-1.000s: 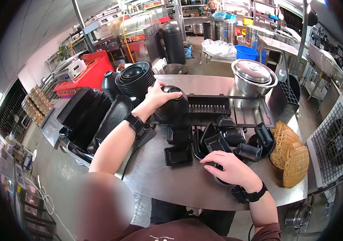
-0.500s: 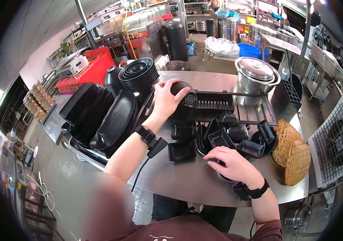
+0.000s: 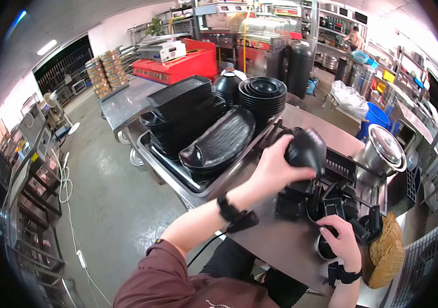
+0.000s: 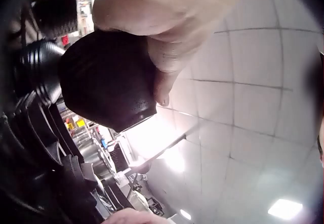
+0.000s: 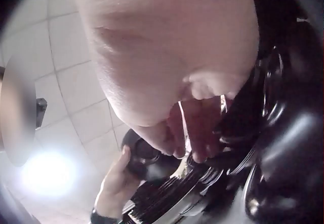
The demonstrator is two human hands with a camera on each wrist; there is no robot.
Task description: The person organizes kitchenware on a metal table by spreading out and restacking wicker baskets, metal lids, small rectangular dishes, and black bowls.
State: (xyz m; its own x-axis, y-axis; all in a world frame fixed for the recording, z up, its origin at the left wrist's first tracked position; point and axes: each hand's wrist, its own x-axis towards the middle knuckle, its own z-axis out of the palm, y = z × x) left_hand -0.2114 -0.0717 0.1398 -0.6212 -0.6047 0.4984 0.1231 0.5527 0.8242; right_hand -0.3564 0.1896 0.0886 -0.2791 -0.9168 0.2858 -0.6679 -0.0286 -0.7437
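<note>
The left hand (image 3: 273, 169) grips a round black bowl (image 3: 306, 149), fingers and thumb curled around its side, and holds it in the air above the steel counter (image 3: 280, 244), just over the black drying rack (image 3: 339, 167). In the left wrist view the bowl (image 4: 106, 77) fills the space under the palm, with the thumb pressed against its wall. The right hand (image 3: 343, 242) rests lower down on the counter, fingers bent over the rim of a small round metal cup (image 3: 325, 249); whether they actually clamp it cannot be told. Just ahead of that hand lies a jumble of small black square dishes (image 3: 332, 205), crowding the space between the two hands. To the left of the held bowl, long black oval platters (image 3: 219, 141) lean in a steel tray (image 3: 170, 172), with a pile of black rectangular trays (image 3: 180, 100) behind them. A tall stack of black bowls (image 3: 262, 95) stands just beyond the platters, near the held bowl. A lidded steel pot (image 3: 385, 149) sits at the far end of the rack, and woven baskets (image 3: 385, 256) lie beside the right wrist.
</note>
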